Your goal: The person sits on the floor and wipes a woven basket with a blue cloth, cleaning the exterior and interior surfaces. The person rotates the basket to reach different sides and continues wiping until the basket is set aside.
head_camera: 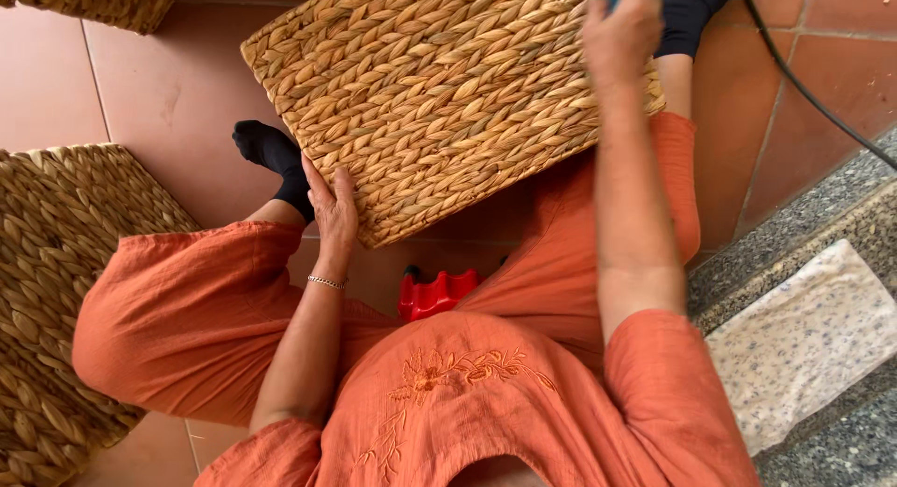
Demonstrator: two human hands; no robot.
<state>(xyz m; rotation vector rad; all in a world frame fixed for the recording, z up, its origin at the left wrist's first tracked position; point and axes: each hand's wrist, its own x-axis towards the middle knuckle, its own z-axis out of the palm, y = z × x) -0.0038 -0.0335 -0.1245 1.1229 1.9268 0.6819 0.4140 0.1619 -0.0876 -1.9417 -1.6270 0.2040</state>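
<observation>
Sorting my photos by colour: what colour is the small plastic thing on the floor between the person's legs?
Bright red plastic stool, seen in the head view, below the woven basket.

You wear a loose orange tunic point(448, 403) of a crinkled, light fabric, with short wide sleeves that end near the elbows. On the chest there is floral embroidery point(458, 370) in a similar orange thread, with a flower and leafy stems. Your trousers point(177, 309) are of the same orange cloth and look wide and soft. On your left wrist sits a thin silver chain bracelet point(326, 282). Both feet have black socks point(276, 160).
</observation>
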